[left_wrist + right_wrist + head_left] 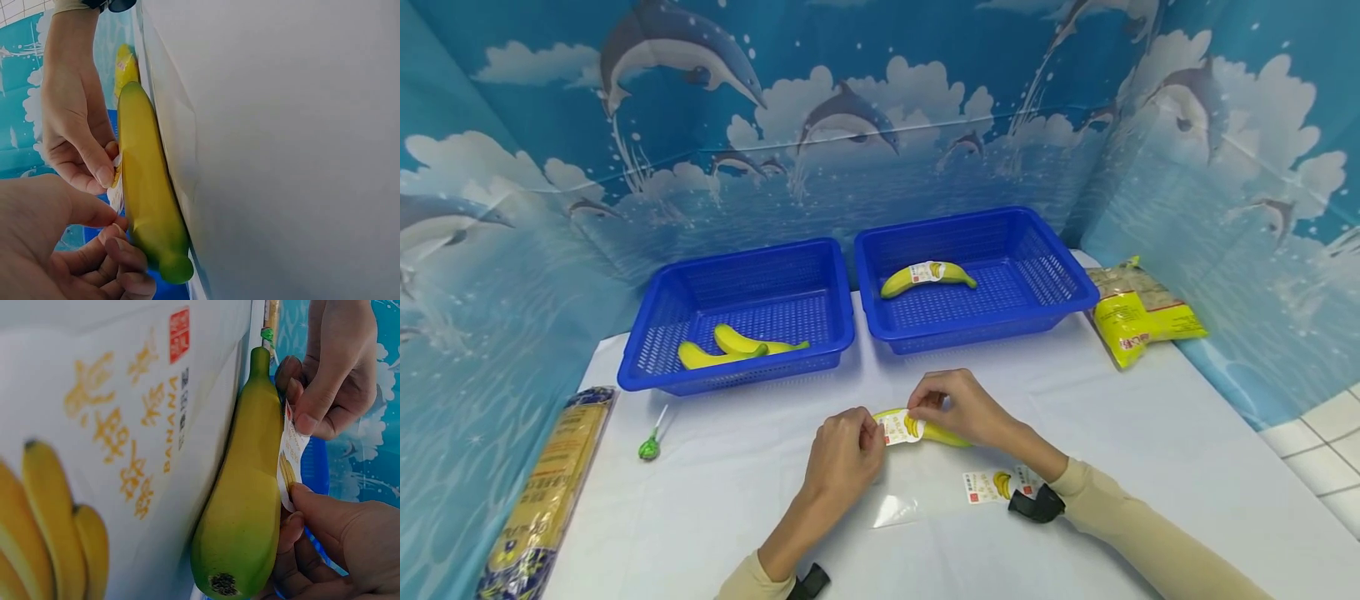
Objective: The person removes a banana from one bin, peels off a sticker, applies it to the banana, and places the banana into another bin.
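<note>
A yellow banana (946,435) lies on the white table in front of me, its green stem end toward my left. Along its upper side sits a white label sticker (898,427) printed with bananas. My left hand (844,454) pinches the sticker's left end between thumb and finger. At the other end, my right hand (962,408) pinches the sticker by its edge. In the right wrist view the sticker (290,459) stands against the banana's side; how much of it adheres I cannot tell. Nearer me lies a clear sheet (895,510) bearing more banana labels (988,487), partly under my right wrist.
The left blue basket (737,379) holds two unlabelled bananas (718,358). In the right blue basket (977,329) lies one labelled banana (958,275). A yellow snack bag (1138,321) is at the right, a green lollipop (650,447) and a long noodle packet (553,492) at the left.
</note>
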A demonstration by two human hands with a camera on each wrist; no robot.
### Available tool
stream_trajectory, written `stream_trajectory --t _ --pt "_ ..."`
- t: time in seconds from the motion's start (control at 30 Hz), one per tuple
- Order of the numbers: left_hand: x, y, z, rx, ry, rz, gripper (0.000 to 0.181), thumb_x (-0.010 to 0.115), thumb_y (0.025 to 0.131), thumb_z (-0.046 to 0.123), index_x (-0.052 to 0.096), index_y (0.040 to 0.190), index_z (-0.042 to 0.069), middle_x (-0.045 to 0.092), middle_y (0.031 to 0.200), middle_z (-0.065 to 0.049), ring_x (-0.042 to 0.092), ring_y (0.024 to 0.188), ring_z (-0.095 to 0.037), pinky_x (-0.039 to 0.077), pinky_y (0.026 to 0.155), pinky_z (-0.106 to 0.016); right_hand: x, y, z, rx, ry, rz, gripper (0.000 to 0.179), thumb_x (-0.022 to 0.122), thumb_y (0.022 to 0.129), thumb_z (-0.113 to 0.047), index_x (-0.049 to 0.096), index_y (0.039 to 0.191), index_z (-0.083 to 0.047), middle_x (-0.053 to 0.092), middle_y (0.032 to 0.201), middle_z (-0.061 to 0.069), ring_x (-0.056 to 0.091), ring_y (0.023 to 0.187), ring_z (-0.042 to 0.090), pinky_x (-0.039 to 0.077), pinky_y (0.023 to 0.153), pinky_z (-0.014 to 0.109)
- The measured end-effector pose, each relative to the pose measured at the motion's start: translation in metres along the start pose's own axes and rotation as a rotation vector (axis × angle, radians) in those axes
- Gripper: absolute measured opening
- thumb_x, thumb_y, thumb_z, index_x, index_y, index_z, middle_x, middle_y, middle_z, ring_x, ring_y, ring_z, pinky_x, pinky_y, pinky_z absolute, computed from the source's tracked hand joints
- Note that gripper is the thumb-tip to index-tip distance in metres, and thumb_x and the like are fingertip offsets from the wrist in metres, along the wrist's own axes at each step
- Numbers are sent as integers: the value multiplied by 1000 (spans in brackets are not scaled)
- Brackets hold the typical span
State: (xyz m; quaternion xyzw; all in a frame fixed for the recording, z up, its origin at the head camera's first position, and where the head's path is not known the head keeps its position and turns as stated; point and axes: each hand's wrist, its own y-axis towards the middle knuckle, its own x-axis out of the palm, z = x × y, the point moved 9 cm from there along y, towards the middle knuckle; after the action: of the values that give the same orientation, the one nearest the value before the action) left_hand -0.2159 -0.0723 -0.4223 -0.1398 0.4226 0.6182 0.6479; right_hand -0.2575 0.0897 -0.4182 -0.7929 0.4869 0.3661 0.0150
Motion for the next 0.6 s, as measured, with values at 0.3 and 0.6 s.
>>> stream_trajectory --t 0.3,0.6 --pt "3 2 -4 -8 -35 -12 33 75 91 0 58 67 15 50 61 9 45 55 -3 40 49 -20 2 0 -1 -18 -18 14 10 84 91 0 79 90 -8 72 82 -4 63 73 7 58 66 26" --pt "4 4 -5 1 -48 -28 33 78 90 0 57 67 14 51 60 9 46 54 -2 41 48 -19 3 0 0 -40 -44 27 11 84 90 3 79 92 -6 69 81 -3 60 73 6 56 64 25"
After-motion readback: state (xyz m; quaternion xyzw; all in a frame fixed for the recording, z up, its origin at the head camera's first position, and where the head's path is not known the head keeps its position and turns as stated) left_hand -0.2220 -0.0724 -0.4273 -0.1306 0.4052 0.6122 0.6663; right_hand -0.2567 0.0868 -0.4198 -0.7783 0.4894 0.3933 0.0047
